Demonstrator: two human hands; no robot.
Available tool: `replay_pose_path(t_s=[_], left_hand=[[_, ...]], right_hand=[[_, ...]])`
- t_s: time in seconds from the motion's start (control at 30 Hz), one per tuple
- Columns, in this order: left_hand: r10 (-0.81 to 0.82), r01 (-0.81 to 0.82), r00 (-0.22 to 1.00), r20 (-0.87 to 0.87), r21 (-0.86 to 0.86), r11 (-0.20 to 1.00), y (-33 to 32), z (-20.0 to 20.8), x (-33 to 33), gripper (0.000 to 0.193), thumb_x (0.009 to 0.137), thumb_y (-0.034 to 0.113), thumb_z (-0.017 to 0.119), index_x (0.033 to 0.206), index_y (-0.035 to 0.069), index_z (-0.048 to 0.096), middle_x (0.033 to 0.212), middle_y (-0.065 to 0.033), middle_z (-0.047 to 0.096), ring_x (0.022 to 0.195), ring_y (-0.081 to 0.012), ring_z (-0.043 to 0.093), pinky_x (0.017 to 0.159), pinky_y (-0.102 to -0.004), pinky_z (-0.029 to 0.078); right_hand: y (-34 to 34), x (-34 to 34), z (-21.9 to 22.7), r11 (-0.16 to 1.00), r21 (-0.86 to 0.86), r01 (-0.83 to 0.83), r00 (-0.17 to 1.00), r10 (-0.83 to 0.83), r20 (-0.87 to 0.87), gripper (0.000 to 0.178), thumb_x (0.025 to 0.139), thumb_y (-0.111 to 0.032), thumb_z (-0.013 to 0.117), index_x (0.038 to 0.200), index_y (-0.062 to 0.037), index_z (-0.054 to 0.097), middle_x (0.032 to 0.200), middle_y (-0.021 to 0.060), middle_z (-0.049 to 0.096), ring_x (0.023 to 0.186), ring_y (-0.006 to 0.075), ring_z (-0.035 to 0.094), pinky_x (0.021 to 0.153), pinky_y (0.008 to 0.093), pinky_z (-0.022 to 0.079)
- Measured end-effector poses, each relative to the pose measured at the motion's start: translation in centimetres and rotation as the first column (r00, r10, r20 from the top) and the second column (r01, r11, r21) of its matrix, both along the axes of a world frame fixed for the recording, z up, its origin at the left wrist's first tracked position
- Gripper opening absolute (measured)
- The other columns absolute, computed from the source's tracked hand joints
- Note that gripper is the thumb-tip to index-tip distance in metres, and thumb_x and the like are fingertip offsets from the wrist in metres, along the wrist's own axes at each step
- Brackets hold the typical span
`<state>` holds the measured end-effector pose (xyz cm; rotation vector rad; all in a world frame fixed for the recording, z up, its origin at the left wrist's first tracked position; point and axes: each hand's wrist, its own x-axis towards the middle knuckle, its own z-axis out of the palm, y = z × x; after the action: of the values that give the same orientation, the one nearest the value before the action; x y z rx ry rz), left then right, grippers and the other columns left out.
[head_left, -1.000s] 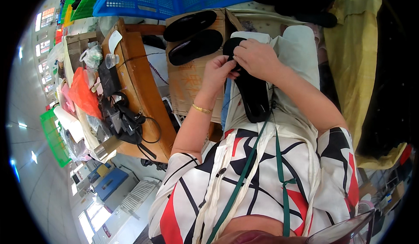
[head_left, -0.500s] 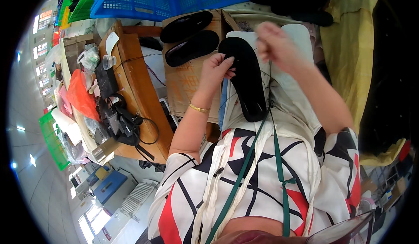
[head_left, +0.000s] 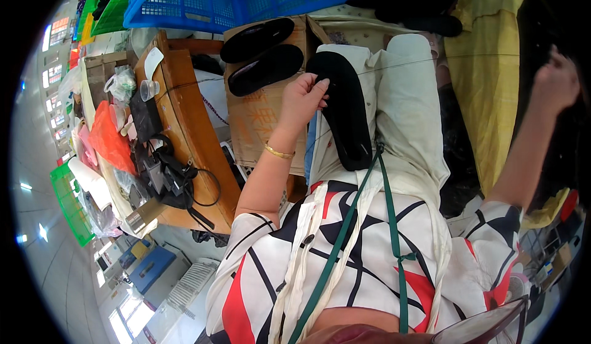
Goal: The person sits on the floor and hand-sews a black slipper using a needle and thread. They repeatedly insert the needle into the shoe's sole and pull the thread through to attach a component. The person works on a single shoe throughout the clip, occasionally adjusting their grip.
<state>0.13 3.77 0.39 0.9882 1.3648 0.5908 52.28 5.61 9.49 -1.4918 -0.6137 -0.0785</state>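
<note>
A long black shoe (head_left: 348, 113) lies lengthwise across my lap on a cream apron (head_left: 409, 107), its flat sole-shaped side facing up. My left hand (head_left: 303, 99) pinches the upper left edge of this shoe, thumb and fingers pressed together. Far out to the right, my right hand (head_left: 556, 84) is raised with curled fingers, slightly blurred. A thin dark thread (head_left: 443, 58) runs taut from the shoe toward that hand. Whether a needle is in the fingers cannot be made out.
Two black shoes (head_left: 265, 70) rest on a cardboard box (head_left: 255, 125) beside my left forearm. A wooden table (head_left: 200, 153) with a black bag (head_left: 169, 174) stands farther left. Blue plastic crates (head_left: 184, 2) are ahead; yellow cloth (head_left: 486, 91) hangs at right.
My right hand has swung from just beside the shoe far out to the right, drawing the thread straight. My left hand keeps its pinch on the shoe.
</note>
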Motion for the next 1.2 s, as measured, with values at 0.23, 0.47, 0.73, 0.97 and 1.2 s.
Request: replay_pose_path(t_s=[0.23,0.47,0.73,0.97,1.2], left_hand=[[-0.097,0.369,0.832,-0.546,0.415,0.832,-1.5,2.1,0.1,0.041,0.08,0.02,0.078,0.108,-0.003,0.059,0.099,-0.0102,0.056,0.082,-0.0156,0.057,0.071,-0.0291,0.05],[-0.271,0.359,0.921,-0.281,0.337,0.87,-0.2,2.1,-2.6,0.028,0.083,0.002,0.068,0.11,-0.001,0.06,0.104,-0.0111,0.058,0.089,-0.0202,0.06,0.078,-0.0277,0.05],[-0.001,0.582,0.757,-0.654,0.672,0.458,0.1,1.3,-2.5,0.035,0.075,-0.004,0.063,0.109,0.004,0.064,0.099,-0.0125,0.062,0.088,-0.0304,0.06,0.08,-0.0375,0.05],[0.089,0.721,0.637,-0.766,0.632,0.285,-2.4,3.7,0.2,0.041,0.075,0.012,0.071,0.116,0.007,0.064,0.081,-0.0084,0.055,0.074,-0.0277,0.055,0.064,-0.0372,0.045],[0.071,0.49,0.764,-0.641,0.648,0.583,-2.1,0.4,-0.2,0.052,0.078,0.021,0.076,0.123,0.003,0.058,0.093,-0.0139,0.06,0.084,-0.0324,0.059,0.073,-0.0401,0.05]], right_hand=[[-0.9,-20.5,-8.5,0.442,-0.314,-0.84,0.493,0.863,-0.106,0.026,0.094,-0.001,0.056,0.118,-0.0084,0.061,0.1,0.0046,0.064,0.09,0.0155,0.061,0.085,0.0278,0.049],[-1.7,-30.0,-12.6,0.228,-0.686,-0.691,0.209,0.971,0.112,0.027,0.084,-0.005,0.06,0.111,-0.0051,0.059,0.096,0.0134,0.058,0.097,0.0327,0.06,0.079,0.0408,0.052],[-1.9,-30.0,-13.0,0.241,-0.715,-0.656,0.191,0.97,0.151,0.011,0.085,-0.012,0.065,0.091,-0.0081,0.058,0.083,0.0107,0.058,0.082,0.0329,0.06,0.069,0.0436,0.049],[-2.1,-30.1,-12.8,0.333,-0.654,-0.68,0.266,0.942,0.204,0.01,0.085,-0.012,0.065,0.09,-0.0079,0.057,0.081,0.0112,0.059,0.079,0.0338,0.06,0.066,0.0434,0.048],[-1.1,-32.7,-10.3,0.478,-0.242,-0.844,0.514,0.851,-0.111,0.011,0.093,-0.015,0.063,0.093,-0.0046,0.06,0.085,0.0059,0.064,0.076,0.022,0.062,0.067,0.0325,0.051]])
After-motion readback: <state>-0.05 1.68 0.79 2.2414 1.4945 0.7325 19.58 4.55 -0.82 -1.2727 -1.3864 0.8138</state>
